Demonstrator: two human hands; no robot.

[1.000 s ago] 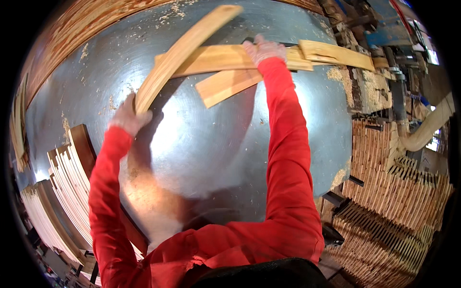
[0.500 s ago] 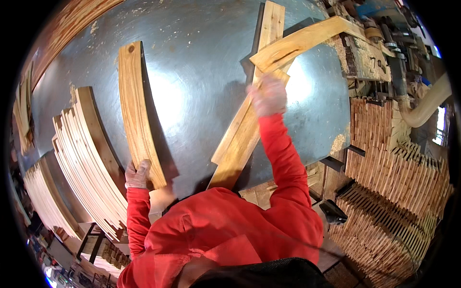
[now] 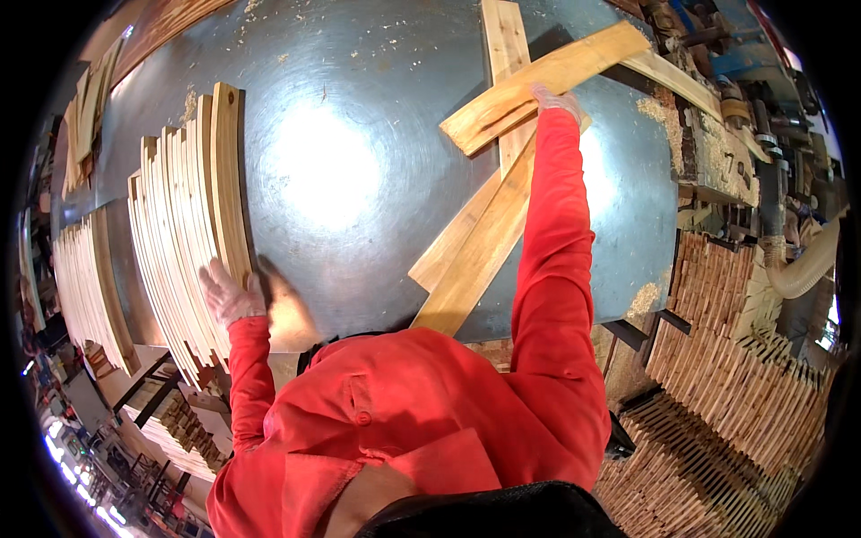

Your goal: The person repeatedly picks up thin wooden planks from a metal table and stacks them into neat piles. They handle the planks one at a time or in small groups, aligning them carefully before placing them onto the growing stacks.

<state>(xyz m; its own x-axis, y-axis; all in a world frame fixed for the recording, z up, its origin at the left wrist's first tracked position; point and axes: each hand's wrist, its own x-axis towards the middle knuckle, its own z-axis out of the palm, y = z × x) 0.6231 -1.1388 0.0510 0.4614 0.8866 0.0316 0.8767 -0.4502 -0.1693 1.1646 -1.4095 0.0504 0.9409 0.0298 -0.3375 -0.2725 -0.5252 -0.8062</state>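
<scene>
My left hand [image 3: 231, 294], in a thin clear glove, rests with spread fingers at the near end of a row of narrow wooden boards [image 3: 170, 206] standing on edge. The rightmost board [image 3: 228, 170] in that row stands against the others. My right arm reaches far across the metal table, and my right hand [image 3: 556, 100] grips the near edge of a curved wooden board [image 3: 583, 61]; its fingers are partly hidden. This board lies across a pale plank [image 3: 504, 45]. Beneath and nearer to me, flat boards [image 3: 484, 247] overlap at a slant.
The metal table [image 3: 359, 260] carries scattered sawdust. Another row of boards [image 3: 85, 282] stands at the far left. Tall stacks of wooden strips [image 3: 744, 368] rise to the right below the table, with machinery and a pale hose [image 3: 807, 264] behind.
My left hand has brought its board leftward against the row, and its fingers have spread. My right hand has reached farther out and taken hold of the top curved board.
</scene>
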